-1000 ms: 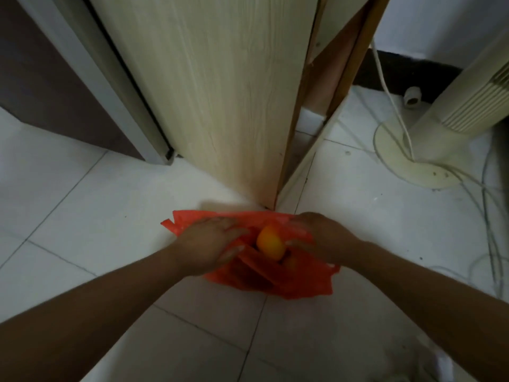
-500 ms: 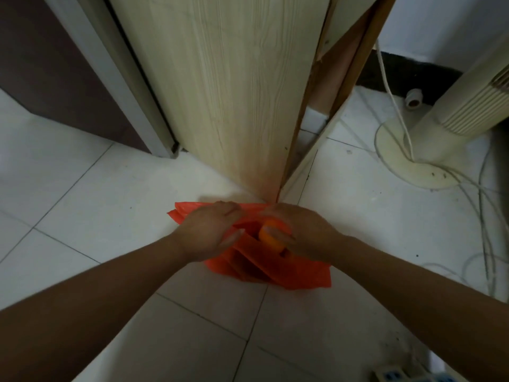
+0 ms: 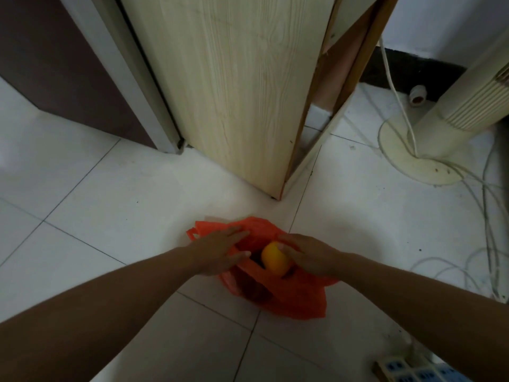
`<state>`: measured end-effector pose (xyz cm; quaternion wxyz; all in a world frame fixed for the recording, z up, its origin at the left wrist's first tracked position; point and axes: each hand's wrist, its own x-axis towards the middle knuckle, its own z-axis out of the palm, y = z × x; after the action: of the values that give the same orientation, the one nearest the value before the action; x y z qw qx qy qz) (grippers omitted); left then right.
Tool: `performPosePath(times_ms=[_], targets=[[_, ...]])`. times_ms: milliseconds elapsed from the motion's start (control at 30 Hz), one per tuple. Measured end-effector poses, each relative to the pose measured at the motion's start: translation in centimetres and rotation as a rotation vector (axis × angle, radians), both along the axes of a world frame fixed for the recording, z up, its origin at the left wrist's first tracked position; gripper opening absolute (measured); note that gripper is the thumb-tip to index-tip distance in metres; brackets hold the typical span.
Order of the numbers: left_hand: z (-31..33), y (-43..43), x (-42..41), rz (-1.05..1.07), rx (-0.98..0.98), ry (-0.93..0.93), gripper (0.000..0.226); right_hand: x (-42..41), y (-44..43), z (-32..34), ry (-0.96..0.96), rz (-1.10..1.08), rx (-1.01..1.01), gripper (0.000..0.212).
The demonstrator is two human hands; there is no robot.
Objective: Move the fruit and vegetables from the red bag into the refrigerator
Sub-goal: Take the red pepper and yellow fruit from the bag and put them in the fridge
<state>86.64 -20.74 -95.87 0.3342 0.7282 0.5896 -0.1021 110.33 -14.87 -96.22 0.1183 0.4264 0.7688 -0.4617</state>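
Grips an orange (image 3: pixel 274 257) in the right hand (image 3: pixel 314 257) at the mouth of a red bag (image 3: pixel 292 301) on the tiled floor (image 3: pixel 110 216). Presses the bag's far rim with flat left hand (image 3: pixel 220 250). Beyond, a wood panel (image 3: pixel 242 92); rightward, a fan (image 3: pixel 413 161), cables (image 3: pixel 490 216), power strip (image 3: pixel 407 370).

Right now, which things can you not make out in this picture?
Head view only.
1. Other contents of the red bag: covered by its folds, the left hand and the right hand; only the orange fruit shows.
2. Power strip: cut off by the bottom edge.
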Motion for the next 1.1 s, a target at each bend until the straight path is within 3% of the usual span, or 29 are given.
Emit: performPosePath(times_ms=[100,167,233,400,633,700,767,867,1033,1100], targets=[[1.3,-0.2,-0.4,-0.025,0.218,0.029,0.081,1.1,0.1,0.9,0.016,0.036,0.142,0.047],[2.1,0.0,-0.4,-0.010,0.421,0.023,0.073,1.4,0.5,1.9,0.052,0.042,0.283,0.041],[2.9,0.5,-0.2,0.026,0.469,0.013,0.065,1.1,0.9,2.9,0.124,0.024,0.401,0.033],[3.0,0.5,0.7,-0.148,0.408,-0.038,0.054,-0.5,0.4,3.7,0.293,-0.006,0.361,0.031],[2.3,-0.6,0.6,-0.250,0.369,-0.077,0.043,-0.7,-1.3,2.5,0.221,-0.046,0.214,0.038],[1.6,-0.7,0.0,-0.224,0.384,-0.020,0.051,-0.7,-1.3,1.8,0.193,-0.091,0.178,0.038],[0.9,-0.8,-0.2,-0.142,0.306,0.015,0.075,-0.9,-1.0,1.3,0.158,-0.137,0.133,0.040],[0.0,-1.3,-0.1,-0.023,0.043,0.054,0.104,-1.2,-0.7,0.6,0.089,-0.137,0.037,0.046],[-0.3,-1.8,0.2,0.043,-0.118,0.060,0.118,-1.5,-0.5,-0.4,-0.034,-0.009,-0.016,0.053],[0.2,-1.6,0.2,0.061,-0.144,0.038,0.110,-1.0,-0.1,-0.4,-0.075,0.032,0.021,0.053]])
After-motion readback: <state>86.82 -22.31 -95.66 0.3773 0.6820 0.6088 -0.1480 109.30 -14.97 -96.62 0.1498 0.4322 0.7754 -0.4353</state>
